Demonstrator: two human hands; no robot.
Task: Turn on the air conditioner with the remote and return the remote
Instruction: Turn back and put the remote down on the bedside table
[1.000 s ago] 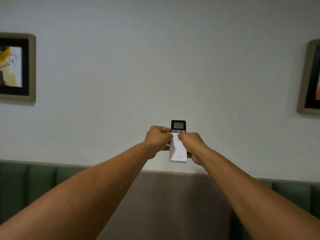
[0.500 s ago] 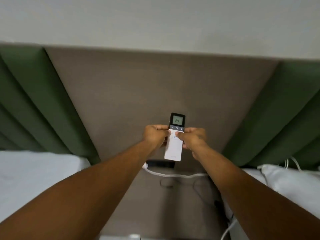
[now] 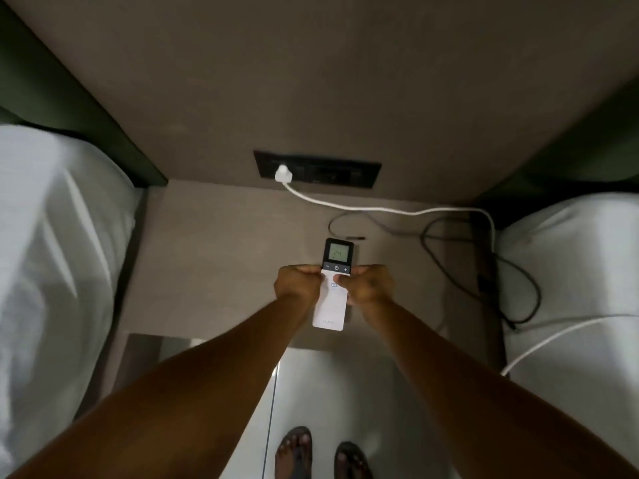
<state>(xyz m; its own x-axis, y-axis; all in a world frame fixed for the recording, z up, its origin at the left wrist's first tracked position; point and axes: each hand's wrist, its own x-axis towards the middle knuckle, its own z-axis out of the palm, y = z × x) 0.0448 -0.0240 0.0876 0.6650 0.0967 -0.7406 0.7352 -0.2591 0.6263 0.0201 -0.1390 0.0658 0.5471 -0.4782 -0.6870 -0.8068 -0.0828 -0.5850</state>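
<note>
A slim white remote (image 3: 331,305) with a dark top and a lit screen reading 24 is held out in front of me above the bedside table (image 3: 214,257). My left hand (image 3: 298,283) grips its left edge and my right hand (image 3: 370,284) grips its right edge, with the right thumb resting on the white face below the power button. The air conditioner is out of sight.
A dark socket panel (image 3: 318,169) on the headboard wall holds a white plug with a white cable (image 3: 380,209) trailing right. Black cables (image 3: 484,257) lie on the table's right side. White bedding (image 3: 58,257) flanks both sides. My sandalled feet (image 3: 321,454) stand on a glossy floor.
My view has swung from the wall with picture frames down to the bedside table and floor. Both hands kept hold of the remote, whose screen now shows 24.
</note>
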